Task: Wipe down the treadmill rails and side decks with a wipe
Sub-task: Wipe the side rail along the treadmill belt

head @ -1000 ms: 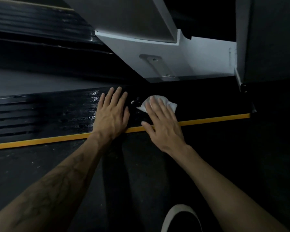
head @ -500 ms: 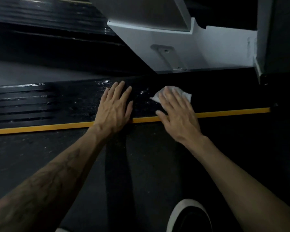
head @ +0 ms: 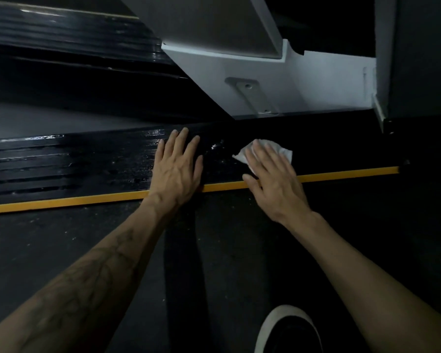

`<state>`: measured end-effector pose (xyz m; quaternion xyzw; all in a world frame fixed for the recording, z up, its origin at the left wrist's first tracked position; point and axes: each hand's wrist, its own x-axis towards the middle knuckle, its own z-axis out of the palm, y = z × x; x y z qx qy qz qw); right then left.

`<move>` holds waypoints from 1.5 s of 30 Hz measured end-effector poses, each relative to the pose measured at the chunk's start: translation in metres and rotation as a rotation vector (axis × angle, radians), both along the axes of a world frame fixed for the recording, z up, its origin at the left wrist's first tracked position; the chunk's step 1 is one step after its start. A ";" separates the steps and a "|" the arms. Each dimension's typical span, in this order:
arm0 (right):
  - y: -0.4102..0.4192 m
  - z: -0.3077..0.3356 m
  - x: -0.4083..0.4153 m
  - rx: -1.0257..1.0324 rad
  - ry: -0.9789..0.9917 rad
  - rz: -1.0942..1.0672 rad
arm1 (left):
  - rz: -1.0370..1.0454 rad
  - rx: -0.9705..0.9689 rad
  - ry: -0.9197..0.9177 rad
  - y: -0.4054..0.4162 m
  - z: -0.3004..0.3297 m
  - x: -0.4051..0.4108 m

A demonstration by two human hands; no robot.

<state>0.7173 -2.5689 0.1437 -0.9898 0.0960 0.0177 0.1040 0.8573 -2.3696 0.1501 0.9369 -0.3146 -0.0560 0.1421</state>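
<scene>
Fingers (head: 261, 155) of the right hand (head: 273, 183) lie straight and close together, flat on top of a single white wipe (head: 283, 150), pressing it onto the black ribbed side deck (head: 87, 164) of a treadmill. The wipe is crumpled; it shows past the fingertips on the far side and peeks out on the thumb side, the rest hidden under the palm. The thumb stretches out to the left and reaches down to the yellow stripe (head: 341, 174) that edges the deck on the near side.

Just beside it, apart from the wipe, the left hand (head: 177, 171) rests palm down on the same deck, its four fingers (head: 181, 142) straight and slightly fanned, holding nothing; its wrist crosses the yellow stripe. Wet specks glisten on the deck between the two hands.

Beyond the fingertips a white plastic housing (head: 303, 80) of the machine rises, with a dark upright panel (head: 423, 54) at its right. Nearer than both wrists, a dark floor (head: 61, 238) runs under two bare forearms, the left one tattooed. One dark shoe with a white sole (head: 285, 329) shows at the bottom edge.
</scene>
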 end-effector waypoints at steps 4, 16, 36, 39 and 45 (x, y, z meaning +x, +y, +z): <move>0.021 0.004 0.021 -0.016 0.083 -0.172 | -0.006 -0.010 0.004 0.001 -0.001 0.000; 0.015 0.001 0.021 0.028 0.027 -0.152 | 0.011 -0.013 -0.004 0.001 -0.002 -0.001; 0.042 0.002 0.013 0.017 0.014 -0.067 | -0.009 -0.049 -0.002 0.003 -0.005 0.000; 0.027 -0.004 -0.008 0.030 -0.048 0.113 | -0.007 -0.045 -0.005 0.003 -0.003 0.000; 0.007 -0.001 0.009 -0.067 0.053 -0.199 | -0.003 -0.046 -0.010 0.003 -0.002 0.000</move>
